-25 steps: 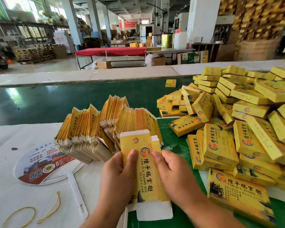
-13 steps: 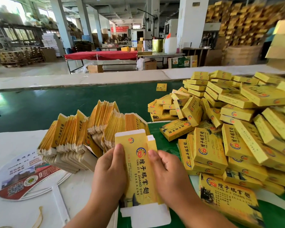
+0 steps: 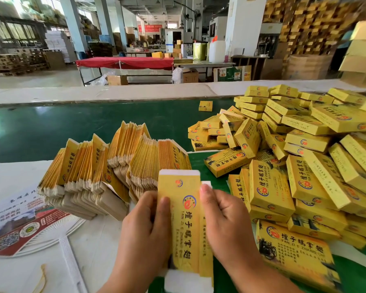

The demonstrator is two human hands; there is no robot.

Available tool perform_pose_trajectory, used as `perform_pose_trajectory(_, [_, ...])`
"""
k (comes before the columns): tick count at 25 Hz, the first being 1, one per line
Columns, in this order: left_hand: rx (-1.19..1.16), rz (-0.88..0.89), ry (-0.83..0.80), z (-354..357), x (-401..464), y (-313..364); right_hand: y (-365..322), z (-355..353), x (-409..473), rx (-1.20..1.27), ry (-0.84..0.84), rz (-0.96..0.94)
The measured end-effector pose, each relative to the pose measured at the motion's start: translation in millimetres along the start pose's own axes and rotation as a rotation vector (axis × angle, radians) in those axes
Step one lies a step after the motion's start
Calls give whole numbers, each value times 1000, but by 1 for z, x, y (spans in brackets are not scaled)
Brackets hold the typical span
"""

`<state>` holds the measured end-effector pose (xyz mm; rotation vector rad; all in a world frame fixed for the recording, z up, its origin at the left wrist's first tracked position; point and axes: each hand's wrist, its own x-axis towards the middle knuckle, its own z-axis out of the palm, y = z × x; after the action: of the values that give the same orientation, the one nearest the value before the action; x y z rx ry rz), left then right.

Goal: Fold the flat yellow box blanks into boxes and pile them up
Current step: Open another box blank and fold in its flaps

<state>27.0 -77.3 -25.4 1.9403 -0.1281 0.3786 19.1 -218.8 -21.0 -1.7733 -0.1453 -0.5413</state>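
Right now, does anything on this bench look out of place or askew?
One folded box sits alone on the green belt, apart from the heap of folded boxes, which is jumbled rather than stacked. A printed hand fan lies under the flat blanks. Both hands, left and right, hold one blank normally.

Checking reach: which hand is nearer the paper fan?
Left. The left hand is right of the paper fan; the right hand is farther right, beyond the held blank.
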Motion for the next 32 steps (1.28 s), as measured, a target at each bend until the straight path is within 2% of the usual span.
perform_pose_trajectory(3, [116,7,-150,-1,-7,4,-2,-3,1,17,0,6])
perform_pose_trajectory(5, [92,-1,-274,-4,-8,7,-2,-2,0,38,-82,7])
perform_pose_trajectory(8, [-393,-193,-515,-12,0,4,-3,1,-5,72,-184,-58])
perform_pose_trajectory(10, [-733,-358,-635,-22,8,2,-4,-1,-4,95,-136,-64])
perform_pose_trajectory(12, [-905,-499,-729,-30,11,-1,-4,-5,-2,61,-59,-42])
perform_pose_trajectory(14, [-1018,-570,-779,-32,10,-3,-4,-7,-2,15,-48,-6])
perform_pose_trajectory(16, [-1055,-566,-768,-29,10,-6,-5,-6,-3,35,-82,13])
perform_pose_trajectory(20, [-1031,-365,-841,-26,9,-9,-3,-7,-1,142,-130,-6])
perform_pose_trajectory(26, [-1163,-340,-980,-30,13,-8,0,-11,6,411,-377,149])
perform_pose_trajectory(30, [-1228,-338,-1052,-29,14,-12,0,-18,10,371,-455,133])
perform_pose_trajectory(32, [-1022,-361,-965,-30,16,-8,-2,-21,12,266,-401,53])
